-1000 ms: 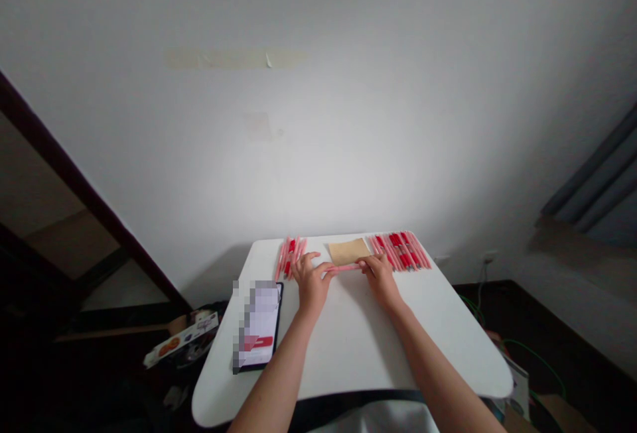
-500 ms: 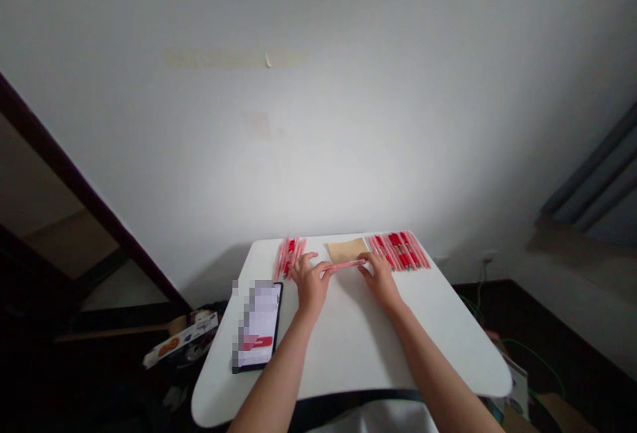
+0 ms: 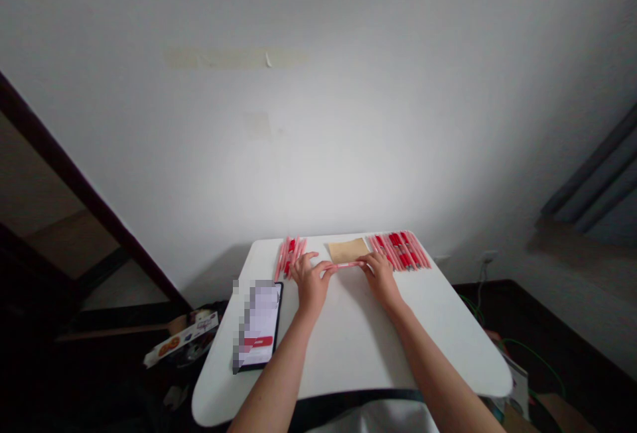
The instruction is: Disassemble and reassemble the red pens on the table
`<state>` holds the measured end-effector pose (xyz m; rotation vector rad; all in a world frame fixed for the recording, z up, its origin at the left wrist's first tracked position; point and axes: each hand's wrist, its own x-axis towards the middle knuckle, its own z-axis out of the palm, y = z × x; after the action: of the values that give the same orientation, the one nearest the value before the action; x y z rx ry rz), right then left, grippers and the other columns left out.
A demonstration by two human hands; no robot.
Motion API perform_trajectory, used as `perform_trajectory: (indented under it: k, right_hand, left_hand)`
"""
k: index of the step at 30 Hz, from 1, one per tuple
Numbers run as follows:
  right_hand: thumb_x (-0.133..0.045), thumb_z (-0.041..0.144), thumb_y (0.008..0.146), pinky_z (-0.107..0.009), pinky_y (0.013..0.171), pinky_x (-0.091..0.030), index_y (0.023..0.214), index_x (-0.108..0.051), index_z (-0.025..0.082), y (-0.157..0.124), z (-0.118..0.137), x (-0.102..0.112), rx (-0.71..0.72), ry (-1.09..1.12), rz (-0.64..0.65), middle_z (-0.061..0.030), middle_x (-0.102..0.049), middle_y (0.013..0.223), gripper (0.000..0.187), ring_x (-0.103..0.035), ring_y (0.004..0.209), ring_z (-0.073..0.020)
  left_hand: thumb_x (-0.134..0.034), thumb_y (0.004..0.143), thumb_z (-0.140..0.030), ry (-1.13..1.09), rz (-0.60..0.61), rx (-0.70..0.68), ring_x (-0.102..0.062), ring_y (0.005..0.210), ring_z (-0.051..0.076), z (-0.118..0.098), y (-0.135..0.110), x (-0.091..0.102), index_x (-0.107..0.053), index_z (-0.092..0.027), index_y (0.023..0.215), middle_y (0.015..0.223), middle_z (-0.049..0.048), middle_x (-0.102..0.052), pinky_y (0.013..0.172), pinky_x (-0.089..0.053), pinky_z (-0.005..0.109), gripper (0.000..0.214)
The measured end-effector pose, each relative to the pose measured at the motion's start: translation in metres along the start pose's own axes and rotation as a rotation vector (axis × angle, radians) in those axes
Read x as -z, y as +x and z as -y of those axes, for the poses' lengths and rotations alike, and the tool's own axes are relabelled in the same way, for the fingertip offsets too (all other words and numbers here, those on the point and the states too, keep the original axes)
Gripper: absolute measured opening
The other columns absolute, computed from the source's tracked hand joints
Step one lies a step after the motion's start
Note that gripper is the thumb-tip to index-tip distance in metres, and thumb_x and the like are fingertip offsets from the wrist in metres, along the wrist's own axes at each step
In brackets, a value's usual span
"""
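Between my two hands a slim pink pen (image 3: 345,265) lies level, just above or on the white table (image 3: 358,340); which of the two I cannot tell. My left hand (image 3: 310,280) pinches its left end between thumb and finger, the other fingers lifted. At the opposite end my right hand (image 3: 380,277) closes its fingertips on it. Close beyond my left hand is a small group of pink and red pens (image 3: 287,254). A larger row of similar pens (image 3: 401,252) lies past my right hand. A tan paper sheet (image 3: 347,249) lies behind the held pen.
A phone (image 3: 261,327) with a lit, partly blurred screen lies at the table's left side. A plain wall (image 3: 318,154) rises behind the table. On the floor are a printed box (image 3: 182,340) at left and a green cable (image 3: 540,353) at right.
The pen has turned slightly in my fingers, and a pale marking now shows on it. My right fingertips have closed in a little at its end. Everything else stays put.
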<state>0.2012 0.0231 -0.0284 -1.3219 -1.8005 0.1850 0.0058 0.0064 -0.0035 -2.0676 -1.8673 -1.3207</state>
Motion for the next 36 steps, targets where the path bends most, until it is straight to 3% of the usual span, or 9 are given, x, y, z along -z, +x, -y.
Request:
perform_trajectory:
  k: [5,11,20,27,36]
  right_hand:
    - [-0.048,0.04,0.091,-0.045,0.093,-0.038,0.115,-0.06,0.026,-0.0007,0.0026,0.0005,0.0,0.0,-0.023,-0.0078,-0.063,0.108,0.03,-0.052,0.108,-0.0269]
    - [-0.046,0.036,0.092,-0.041,0.091,-0.035,0.099,-0.063,0.025,0.0002,0.0041,0.0018,-0.013,-0.022,-0.036,-0.0057,-0.065,0.101,0.021,-0.053,0.104,-0.0255]
    - [-0.04,0.047,0.095,-0.039,0.086,-0.037,0.088,-0.068,0.025,-0.0001,0.0032,0.0023,-0.016,-0.033,-0.035,-0.0055,-0.066,0.088,0.036,-0.051,0.093,-0.0239]
    - [-0.05,0.042,0.091,-0.042,0.089,-0.039,0.114,-0.062,0.026,-0.0002,0.0054,0.0052,0.032,0.002,-0.052,-0.0072,-0.065,0.104,0.031,-0.05,0.102,-0.0257]
    - [-0.047,0.044,0.092,-0.04,0.084,-0.039,0.097,-0.066,0.026,0.0006,0.0049,0.0034,0.005,0.013,-0.041,-0.0066,-0.068,0.093,0.027,-0.052,0.095,-0.0252]
  left_hand:
    - [-0.071,0.074,-0.035,0.013,-0.009,0.025,-0.047,0.115,0.027,0.0007,-0.0009,-0.0007,-0.075,-0.031,0.079,0.112,0.0046,-0.06,0.104,-0.029,0.051,0.008]
    - [-0.073,0.072,-0.034,0.013,0.013,0.008,-0.048,0.114,0.026,0.0017,-0.0009,-0.0016,-0.075,-0.031,0.079,0.112,0.0042,-0.06,0.103,-0.03,0.049,0.008]
    - [-0.07,0.076,-0.036,0.004,0.007,-0.023,-0.049,0.113,0.024,0.0037,-0.0006,-0.002,-0.075,-0.031,0.08,0.111,0.0046,-0.059,0.105,-0.029,0.048,0.009]
    - [-0.067,0.077,-0.038,0.019,-0.006,-0.004,-0.049,0.113,0.025,0.0052,-0.0017,-0.0047,-0.075,-0.03,0.079,0.111,0.0051,-0.06,0.105,-0.029,0.049,0.012]
    - [-0.071,0.075,-0.035,-0.013,-0.004,-0.023,-0.049,0.113,0.024,0.0033,-0.0012,-0.0028,-0.075,-0.031,0.08,0.111,0.0044,-0.06,0.105,-0.029,0.048,0.008]
